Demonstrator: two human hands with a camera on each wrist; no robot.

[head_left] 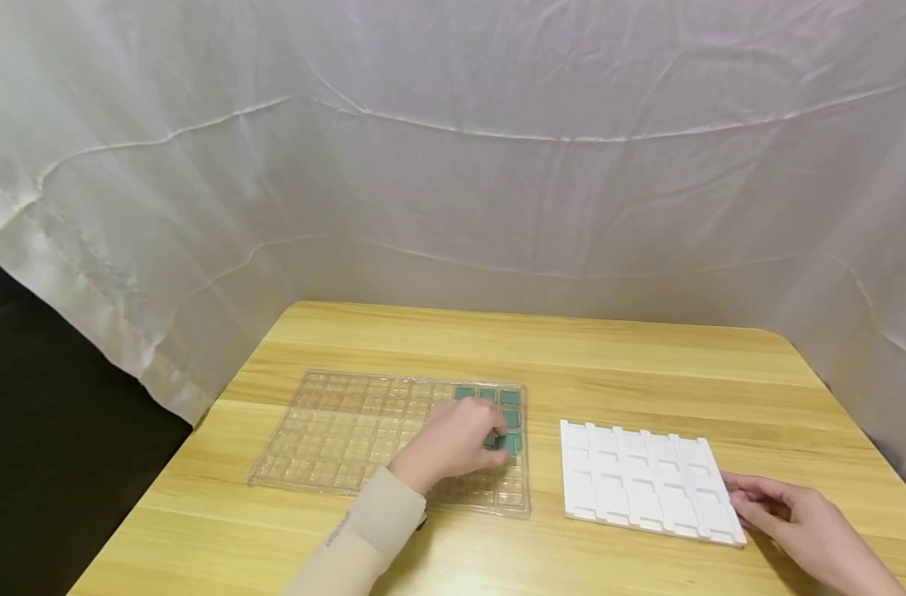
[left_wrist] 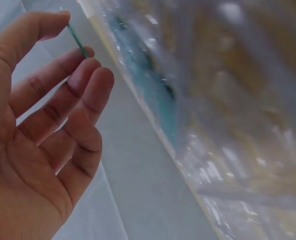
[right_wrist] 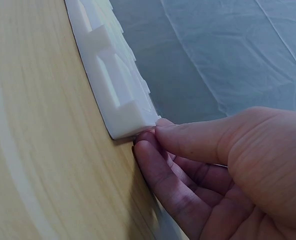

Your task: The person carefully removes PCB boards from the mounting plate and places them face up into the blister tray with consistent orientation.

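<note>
Over the right part of a clear plastic compartment tray, my left hand pinches a thin green plate between thumb and fingertip. In the left wrist view the plate shows edge-on, held apart from the tray. Several green squares lie in the tray's compartments at its far right; the hand covers some of them. A white tray with shallow stepped slots lies to the right. My right hand grips the right edge of this white tray, thumb on top and fingers against the side and below.
Both trays lie on a wood-grain table, with a strip of tabletop between them. A pale curtain hangs behind and along the sides. A dark area is beyond the table's left edge.
</note>
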